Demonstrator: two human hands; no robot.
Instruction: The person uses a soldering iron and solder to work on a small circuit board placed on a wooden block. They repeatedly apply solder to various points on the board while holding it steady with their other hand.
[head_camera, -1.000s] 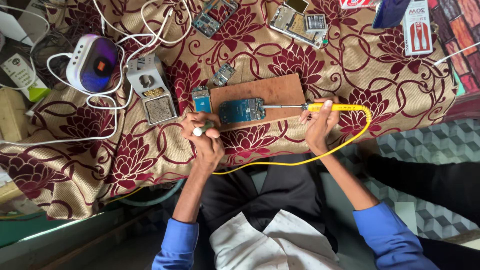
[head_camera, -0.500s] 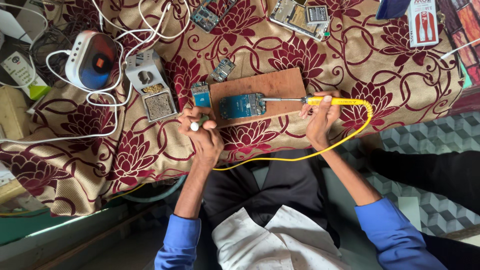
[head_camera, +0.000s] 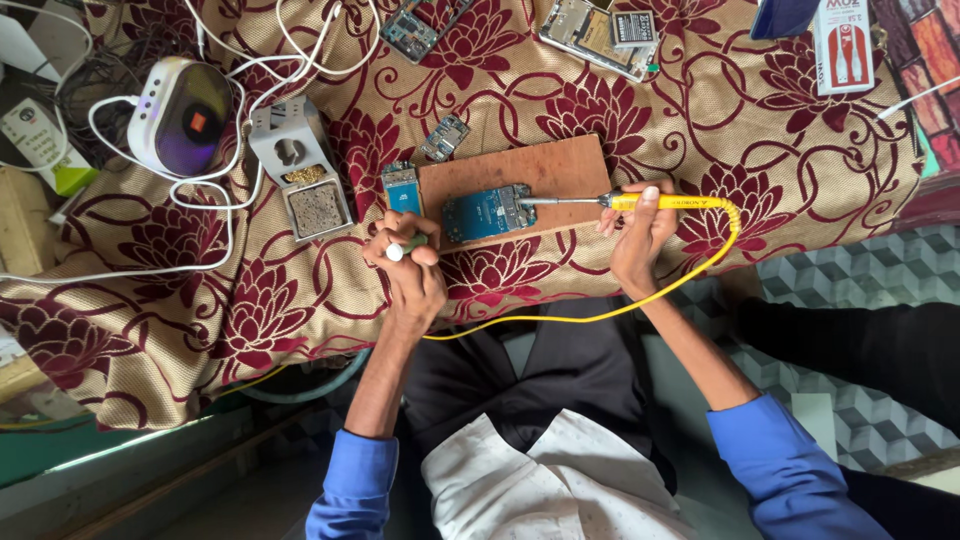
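The right hand (head_camera: 637, 235) grasps a yellow-handled soldering iron (head_camera: 655, 201), fingers wrapped round the handle, its metal tip lying across a wooden board (head_camera: 540, 170) and reaching the right end of a blue circuit board (head_camera: 485, 212) — tip and circuit board appear to touch. The circuit board lies on the front part of the wooden board, near its left end. A yellow cord (head_camera: 600, 312) runs from the iron's handle, loops down past the front edge of the cloth-covered tabletop (head_camera: 790, 130) and crosses the person's lap.

The left hand (head_camera: 410, 265) is clenched round a small stick-like thing with a white tip (head_camera: 396, 252), just in front of the wooden board's left corner; what the thing is cannot be told. Just beside the board's left end stands a small blue module (head_camera: 402, 189).

Toward the left edge of the tabletop sit a metal soldering stand with a dark sponge tray (head_camera: 305, 170) and a white rounded device with a dark face (head_camera: 178, 115), white cables (head_camera: 230, 190) looped about both. Along the far edge lie opened phone parts (head_camera: 600, 32) and another small circuit board (head_camera: 444, 137) — well apart from the hands
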